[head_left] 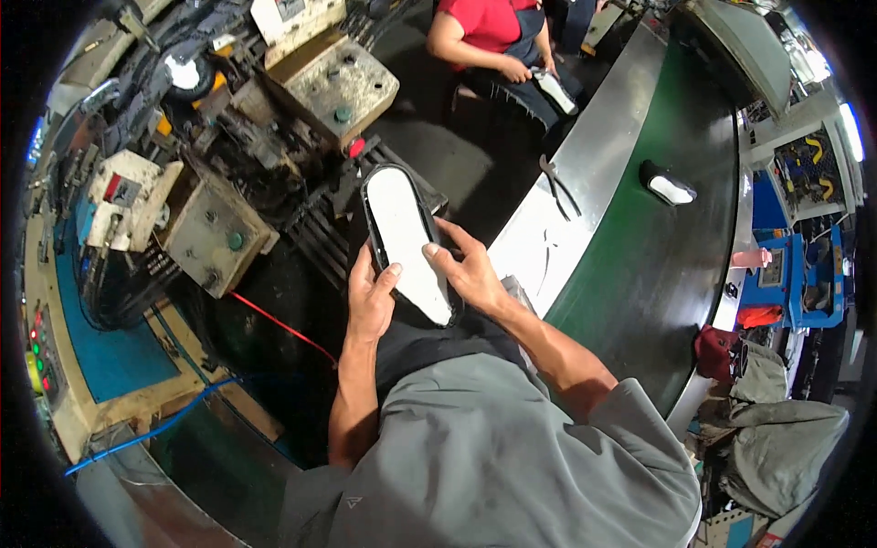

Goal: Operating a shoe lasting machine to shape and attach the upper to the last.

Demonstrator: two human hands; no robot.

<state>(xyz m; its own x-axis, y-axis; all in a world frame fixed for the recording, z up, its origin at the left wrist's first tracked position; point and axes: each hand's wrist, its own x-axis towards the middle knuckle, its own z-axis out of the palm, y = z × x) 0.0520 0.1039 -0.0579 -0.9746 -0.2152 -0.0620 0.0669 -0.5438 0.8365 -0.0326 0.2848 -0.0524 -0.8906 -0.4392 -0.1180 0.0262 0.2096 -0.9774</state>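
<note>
A black shoe upper [399,228] is held bottom up over my lap, its long white underside facing me and dark material folded round the edge. My left hand [370,300] is closed on its left side, the thumb resting on the white surface. From the other side, my right hand [468,274] grips the same upper, its thumb pressed on the white and its fingers along the dark edge. The shape lies tilted, one end away from me at the upper left, the narrower end near my lap. Fingers beneath it are hidden.
Pliers [550,171] lie on the metal ledge [607,137] at my right. Beyond it, a green conveyor belt [594,301] carries another dark shoe upper [671,188]. Machines with dirty metal boxes [333,87] stand at left. A person in red [480,27] holds a similar upper [554,93] ahead.
</note>
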